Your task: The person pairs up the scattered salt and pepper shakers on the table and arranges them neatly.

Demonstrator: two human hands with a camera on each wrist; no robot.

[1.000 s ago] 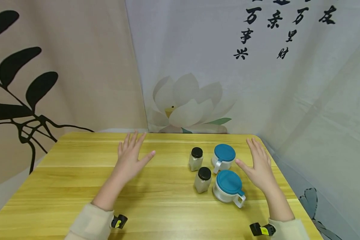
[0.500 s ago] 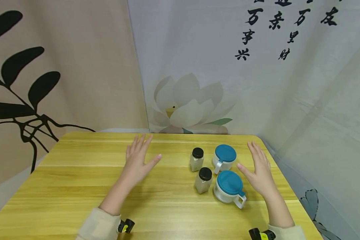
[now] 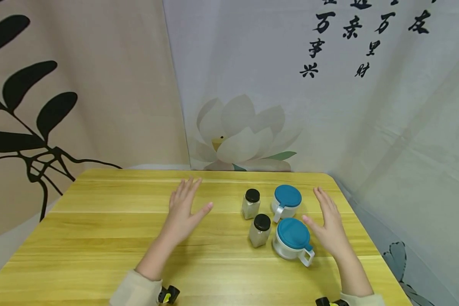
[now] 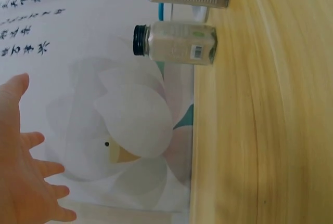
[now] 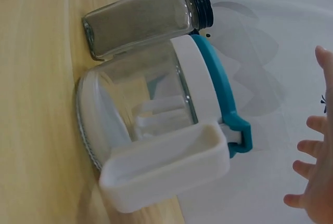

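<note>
Two square glass bottles with black caps stand upright right of the middle of the table, a rear bottle [image 3: 250, 207] and a front bottle [image 3: 259, 233]. Beside them are two seasoning jars with blue lids and white handles, a rear jar [image 3: 287, 197] and a front jar [image 3: 293, 234]. My left hand [image 3: 182, 219] hovers left of the bottles, fingers spread, holding nothing. My right hand [image 3: 330, 229] is held to the right of the jars, thumb apart from the fingers, also holding nothing. The right wrist view shows the front jar [image 5: 161, 161] close up, its body clear.
The wooden table [image 3: 111, 225] has a far edge close against a hanging cloth [image 3: 245, 63] printed with a lotus and black characters. Another cloth with dark leaves [image 3: 57, 112] hangs at the left. Both wrists carry black straps.
My left hand has moved right, towards the bottles, and a little nearer to me. My right hand has drawn slightly nearer to me. The bottles and jars stay in place.
</note>
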